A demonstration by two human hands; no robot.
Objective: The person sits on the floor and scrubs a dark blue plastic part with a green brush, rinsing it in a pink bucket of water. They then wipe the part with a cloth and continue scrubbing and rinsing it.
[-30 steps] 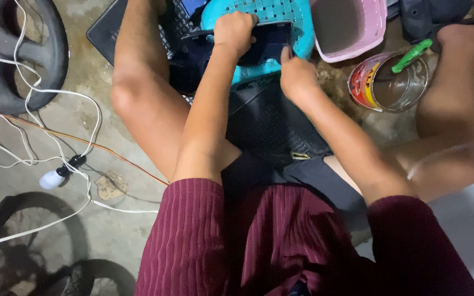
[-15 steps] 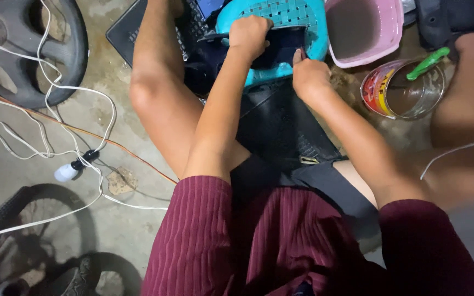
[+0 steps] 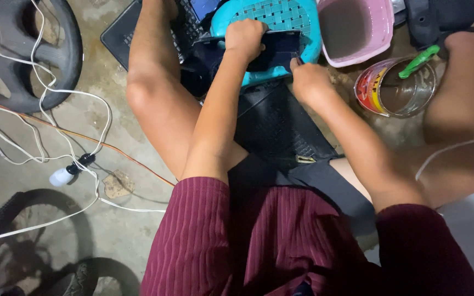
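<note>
I sit on a concrete floor with my knees apart. My left hand (image 3: 246, 37) is closed over the top edge of a dark flat device (image 3: 278, 50) that lies on an upturned teal plastic basket (image 3: 281, 19). My right hand (image 3: 309, 81) presses its fingertips against the device's right edge, fingers curled; whether it holds a small tool I cannot tell. A black ribbed panel (image 3: 272, 123) lies between my legs under both forearms.
A pink plastic tub (image 3: 357, 30) and a round tin (image 3: 396, 87) with a green-handled tool (image 3: 418, 61) stand at upper right. A wheel rim (image 3: 23, 55) lies at upper left, white and orange cables (image 3: 72, 148) trail across the floor, tyres (image 3: 34, 246) sit at lower left.
The view has shifted slightly, so everything sits a little further right and lower. My right hand slid a little right along the device's edge. My left hand keeps its grip.
</note>
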